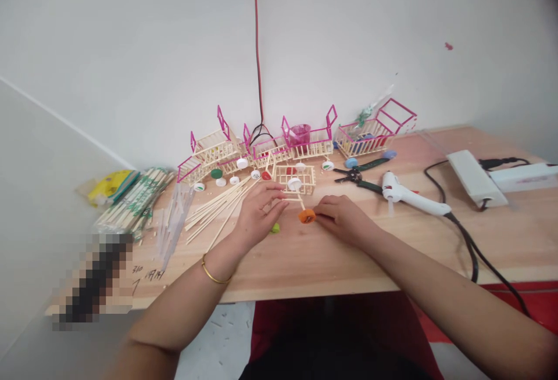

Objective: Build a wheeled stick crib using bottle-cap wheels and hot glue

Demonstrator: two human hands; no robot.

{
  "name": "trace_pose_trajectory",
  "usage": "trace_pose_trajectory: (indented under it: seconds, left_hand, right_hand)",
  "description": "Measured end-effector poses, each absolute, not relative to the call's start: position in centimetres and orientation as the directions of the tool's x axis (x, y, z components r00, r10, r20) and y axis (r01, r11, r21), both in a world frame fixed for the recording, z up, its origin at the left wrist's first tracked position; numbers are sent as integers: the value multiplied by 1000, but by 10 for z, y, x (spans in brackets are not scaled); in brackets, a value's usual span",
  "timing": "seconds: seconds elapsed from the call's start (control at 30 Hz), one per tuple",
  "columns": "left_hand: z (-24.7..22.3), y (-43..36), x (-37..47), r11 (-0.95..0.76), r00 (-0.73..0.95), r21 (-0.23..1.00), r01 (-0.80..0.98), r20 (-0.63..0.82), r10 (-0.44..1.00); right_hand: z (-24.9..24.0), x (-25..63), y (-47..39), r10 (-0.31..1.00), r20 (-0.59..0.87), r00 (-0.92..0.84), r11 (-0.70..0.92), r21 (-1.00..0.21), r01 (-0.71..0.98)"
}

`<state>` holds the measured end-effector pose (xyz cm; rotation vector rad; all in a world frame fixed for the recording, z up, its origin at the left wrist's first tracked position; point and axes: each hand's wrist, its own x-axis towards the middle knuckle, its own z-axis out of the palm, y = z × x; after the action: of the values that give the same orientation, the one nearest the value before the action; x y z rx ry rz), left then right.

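A small wooden-stick cart [307, 178] is between my hands, with a white bottle cap [294, 183] and an orange bottle cap [307, 216] at its near side. The thumb and fingers of my left hand [257, 211] close around a stick at the cart's left. On the other side, my right hand [346, 217] pinches the edge of the orange cap with its fingertips. A green cap [275, 228] lies on the table by my left thumb. Loose thin sticks [218, 214] fan out left of my left hand.
Several stick carts with magenta rims [265, 150] line the wall. To the right are wire strippers [360, 176], a white glue gun [414, 199] with its cord, and a white power strip [475, 179]. Glue sticks [174, 217] and packed sticks [135, 200] lie left on the wooden table [279, 275].
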<state>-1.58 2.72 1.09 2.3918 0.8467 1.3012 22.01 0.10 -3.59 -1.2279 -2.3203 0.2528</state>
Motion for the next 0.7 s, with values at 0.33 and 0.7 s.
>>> trace_pose_trajectory:
  seconds: [0.33, 0.7]
  left_hand:
    - [7, 30, -18, -789, 428, 512, 341, 662, 615]
    - [-1, 33, -19, -795, 452, 529, 298, 656, 605]
  right_hand:
    - [-24, 206, -20, 828, 225, -513, 555, -204, 807]
    - [3, 133, -100, 510, 137, -849, 740, -573, 352]
